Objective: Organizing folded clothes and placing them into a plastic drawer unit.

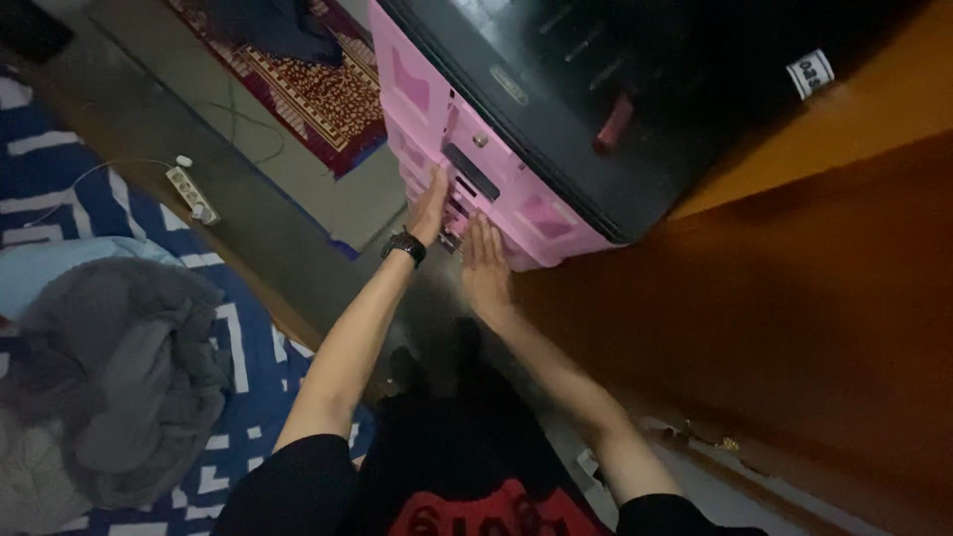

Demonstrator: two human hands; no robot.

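1. Now both hands rest against the front of a pink drawer unit (429, 99), which stands at the top middle of the head view.
2. The left hand (431, 206) lies flat on a drawer front (467, 199), fingers stretched out and together, clasping nothing.
3. A black watch (404, 245) sits on the left wrist.
4. The right hand (485, 266) presses on the unit just beside the left, a little lower on it, fingers straight and relaxed, also gripping nothing.
5. Whether either thumb hooks a drawer edge cannot be told; the spot is dim.
6. A dark slot-shaped handle (471, 171) shows on the drawer between and above the two hands.
7. A black top (615, 89) covers the unit, and a small red thing (614, 123) lies on it, too blurred to name.
8. A brown wooden surface (794, 298) runs along the right side, touching the unit's corner.
9. A patterned red rug (328, 94) lies on the floor to the left of the unit.
10. A white power strip (192, 193) with a cable sits on the grey floor, well apart from the hands.
11. A grey bundle of cloth (119, 367) rests on a blue and white sheet (60, 189) at the left edge.
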